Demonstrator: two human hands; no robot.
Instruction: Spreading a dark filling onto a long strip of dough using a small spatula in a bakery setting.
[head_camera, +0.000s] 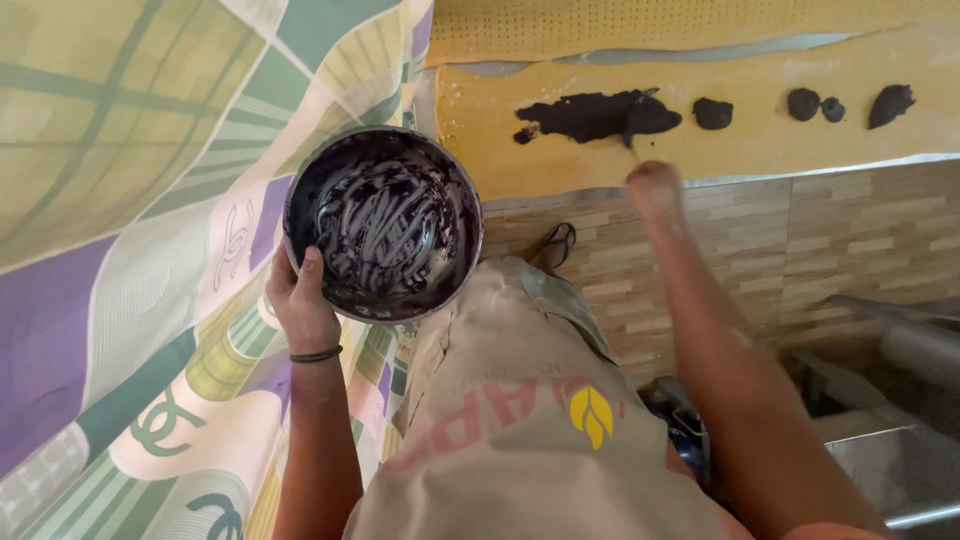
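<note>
Your left hand (300, 305) cups the metal bowl (383, 222) level, paste kept in | right hand (652, 185) closed, grip unclear, beside the dark paste smear (598, 115) on the yellow sheet (700, 150).

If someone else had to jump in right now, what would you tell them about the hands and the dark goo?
Left hand: grips the rim of the bowl, thumb inside; only smears of dark paste line it.
Right hand: at the edge of the yellow sheet, blurred; it seems to hold a thin tool touching the big paste patch.
Done: one long patch and five small blobs in a row on the sheet.
Left: the sheet beside and below the blobs is bare; the bowl is nearly scraped out.
</note>
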